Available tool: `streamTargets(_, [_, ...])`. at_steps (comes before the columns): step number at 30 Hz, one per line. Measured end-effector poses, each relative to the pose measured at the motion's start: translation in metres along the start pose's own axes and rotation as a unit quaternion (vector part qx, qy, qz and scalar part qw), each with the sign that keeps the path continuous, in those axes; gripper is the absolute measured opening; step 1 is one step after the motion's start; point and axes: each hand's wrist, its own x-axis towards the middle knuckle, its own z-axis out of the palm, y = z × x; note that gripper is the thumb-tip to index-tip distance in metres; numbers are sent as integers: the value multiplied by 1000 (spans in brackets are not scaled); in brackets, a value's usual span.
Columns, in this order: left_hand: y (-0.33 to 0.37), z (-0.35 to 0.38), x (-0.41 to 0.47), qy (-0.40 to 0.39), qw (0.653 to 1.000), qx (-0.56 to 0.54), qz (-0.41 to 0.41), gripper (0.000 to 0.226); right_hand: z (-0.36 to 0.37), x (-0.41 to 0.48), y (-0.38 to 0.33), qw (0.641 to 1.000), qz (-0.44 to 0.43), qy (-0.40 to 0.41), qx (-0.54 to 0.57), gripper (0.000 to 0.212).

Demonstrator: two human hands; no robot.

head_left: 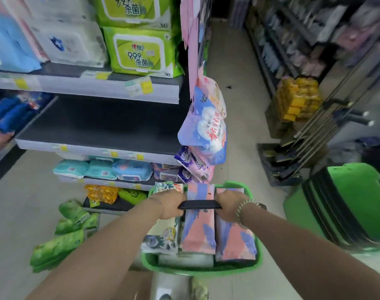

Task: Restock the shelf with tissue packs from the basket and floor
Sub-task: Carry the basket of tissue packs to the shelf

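A green basket (197, 270) sits low in front of me, packed with pink-and-purple tissue packs (198, 232) and a leaf-print pack (161, 239). Its black handle (199, 205) runs across the top. My left hand (170, 205) grips the handle's left end and my right hand (228, 205) grips the right end. Several green tissue packs (61, 241) lie on the floor to the left. The dark middle shelf (102, 124) of the rack has nothing on it in its right part.
Green wipe packs (139, 50) fill the top shelf and blue packs (102, 168) the lower one. Hanging bags (206, 126) dangle at the rack's end. A stack of green baskets (344, 204) stands at right. The aisle floor (238, 83) runs ahead.
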Motion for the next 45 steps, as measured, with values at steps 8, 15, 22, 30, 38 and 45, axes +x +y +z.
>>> streamTargets(8, [-9, -18, 36, -20, 992, 71, 101, 7, 11, -7, -4, 992, 115, 12, 47, 26])
streamTargets(15, [13, -33, 62, -42, 973, 131, 188, 5, 30, -29, -1, 970, 214, 44, 108, 23])
streamTargets(22, [60, -34, 91, -95, 948, 171, 251, 2, 49, -56, 21, 949, 279, 48, 137, 23])
streamTargets(30, [117, -26, 119, -119, 926, 204, 295, 5, 72, -87, 53, 926, 333, 19, 178, 19])
streamTargets(38, [156, -11, 137, -140, 903, 231, 334, 4, 93, -116, 58, 899, 388, 16, 204, 19])
streamTargets(45, [185, -9, 146, -150, 867, 278, 386, 6, 108, -134, 48, 853, 465, 41, 235, 21])
